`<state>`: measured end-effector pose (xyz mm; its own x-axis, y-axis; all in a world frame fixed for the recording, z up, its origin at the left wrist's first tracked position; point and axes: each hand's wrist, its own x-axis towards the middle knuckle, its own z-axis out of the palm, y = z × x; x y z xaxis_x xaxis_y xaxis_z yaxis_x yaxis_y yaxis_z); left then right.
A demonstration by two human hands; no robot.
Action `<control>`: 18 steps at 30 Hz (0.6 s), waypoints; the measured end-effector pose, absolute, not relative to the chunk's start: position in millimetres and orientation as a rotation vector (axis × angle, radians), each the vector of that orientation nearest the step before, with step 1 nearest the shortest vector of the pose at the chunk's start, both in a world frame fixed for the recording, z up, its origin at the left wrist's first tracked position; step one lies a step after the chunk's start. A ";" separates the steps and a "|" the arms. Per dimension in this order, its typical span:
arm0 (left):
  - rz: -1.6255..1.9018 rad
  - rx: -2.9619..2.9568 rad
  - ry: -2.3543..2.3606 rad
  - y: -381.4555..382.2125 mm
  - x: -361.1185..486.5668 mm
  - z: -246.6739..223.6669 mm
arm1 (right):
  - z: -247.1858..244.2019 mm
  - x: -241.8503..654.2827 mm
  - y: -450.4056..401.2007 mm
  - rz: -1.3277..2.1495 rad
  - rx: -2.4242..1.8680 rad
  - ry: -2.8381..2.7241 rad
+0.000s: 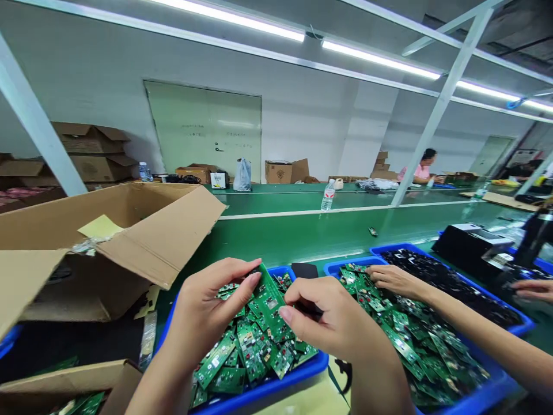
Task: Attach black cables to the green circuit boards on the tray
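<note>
A green circuit board [270, 297] is held up over a blue bin [317, 362] that is heaped with small green boards. My left hand [218, 294] pinches its upper left end between thumb and fingers. At the board's right edge is my right hand [326, 314], its fingers curled and the thumb against the board. A dark shape shows between the curled fingers, too hidden to name. Loose boards [253, 346] lie in a jumble beneath both hands.
Another person's hand [395, 280] reaches into a second blue bin [332, 267] of boards at right. Beyond it a blue bin [525, 327] holds black parts. An open cardboard box [164, 236] stands left. A water bottle [328, 196] stands on the green bench [268, 233].
</note>
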<state>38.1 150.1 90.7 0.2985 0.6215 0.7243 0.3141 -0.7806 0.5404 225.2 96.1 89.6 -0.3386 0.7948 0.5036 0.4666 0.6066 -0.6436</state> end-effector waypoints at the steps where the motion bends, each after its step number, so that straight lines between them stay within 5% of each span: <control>1: 1.490 2.314 0.844 151.2 37.1 89.6 | 90.2 225.2 95.7 0.491 -0.998 -1.982; 7: 1.512 2.399 0.884 153.7 37.7 83.8 | 93.0 226.6 97.3 0.466 -1.039 -1.997; 18: 0.699 2.537 1.207 183.7 39.4 70.8 | 43.5 325.4 140.7 0.168 -1.715 -1.709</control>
<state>39.4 183.7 70.8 0.5430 0.7785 0.3147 0.6606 -0.6274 0.4123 325.4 140.7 43.5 0.1216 0.9189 0.3754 0.8281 0.1146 -0.5488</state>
